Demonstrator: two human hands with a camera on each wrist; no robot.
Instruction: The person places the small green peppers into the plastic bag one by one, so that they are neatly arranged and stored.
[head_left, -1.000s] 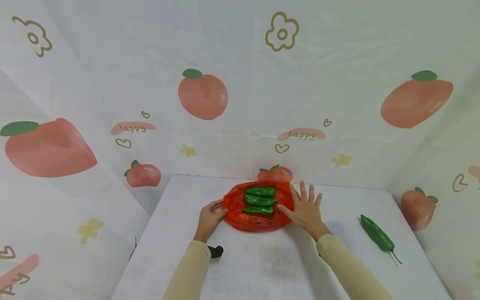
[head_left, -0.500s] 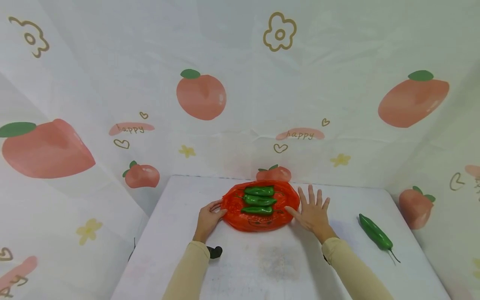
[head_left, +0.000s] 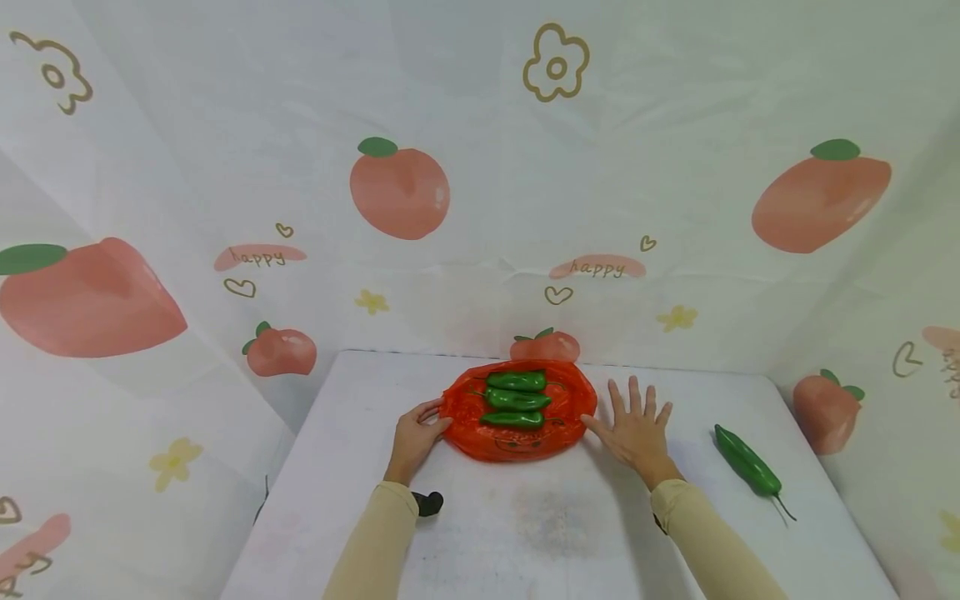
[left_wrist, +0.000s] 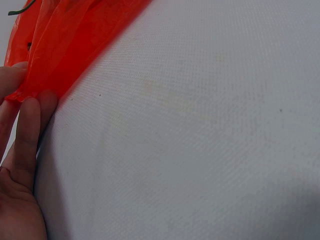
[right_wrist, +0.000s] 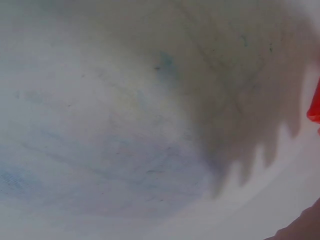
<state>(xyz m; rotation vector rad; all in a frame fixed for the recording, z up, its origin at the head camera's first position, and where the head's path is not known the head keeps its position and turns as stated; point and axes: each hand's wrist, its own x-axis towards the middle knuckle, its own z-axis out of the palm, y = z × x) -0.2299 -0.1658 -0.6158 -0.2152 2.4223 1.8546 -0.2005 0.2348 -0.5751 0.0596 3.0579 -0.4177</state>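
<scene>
A red plastic bag (head_left: 468, 435) lies flat at the back of the table in the head view, with a face drawn on its front part. Three green chili peppers (head_left: 517, 400) rest side by side on it. My left hand (head_left: 411, 443) pinches the bag's left edge; the left wrist view shows thumb and fingers on either side of the thin red plastic (left_wrist: 90, 35). Just past the bag's right edge, my right hand (head_left: 637, 437) hovers with fingers spread and holds nothing. Only a sliver of the right hand (right_wrist: 302, 227) shows in the right wrist view.
Another green chili pepper (head_left: 748, 463) lies at the right of the white table (head_left: 555, 558). A small black rounded object (head_left: 429, 503) shows beside the left wrist. White cloth (head_left: 465, 308) printed with peaches hangs behind the table and at both sides.
My right hand has drawn away to the right, from over the bag's right edge to beside it. The left hand keeps its pinch, and the peppers stay on the bag.
</scene>
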